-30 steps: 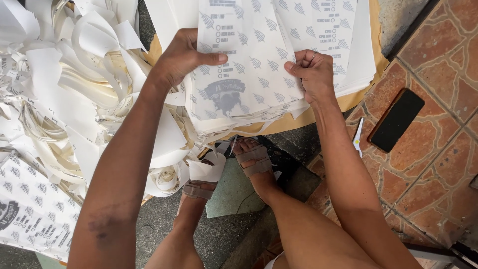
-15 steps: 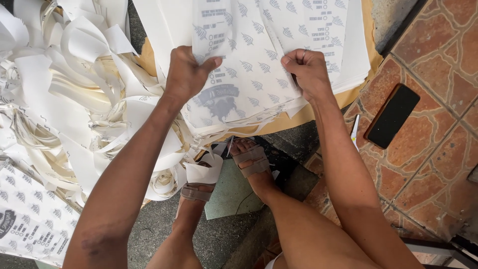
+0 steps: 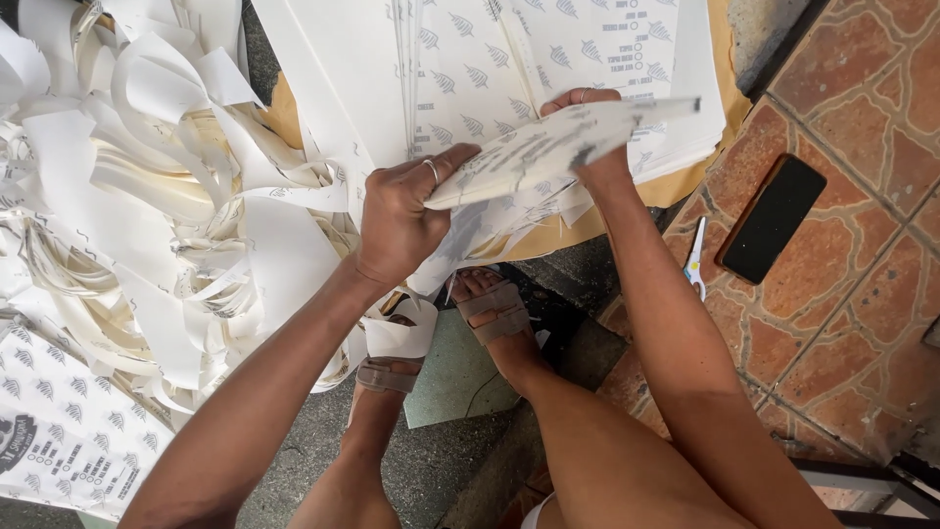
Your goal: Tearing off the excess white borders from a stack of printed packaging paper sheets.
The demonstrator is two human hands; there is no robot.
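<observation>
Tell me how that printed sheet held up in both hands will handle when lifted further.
The printed sheet probably stays fairly stiff: it spans from the left hand to the right hand with little sag. It looks thin and flat, so likely light. Its outer end juts free past the right hand, so it may flex or flutter there.

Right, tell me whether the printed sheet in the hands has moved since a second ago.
Yes. The printed sheet, then flat on the stack of sheets, is now lifted off it and tilted edge-on, gripped between left hand and right hand.
</observation>
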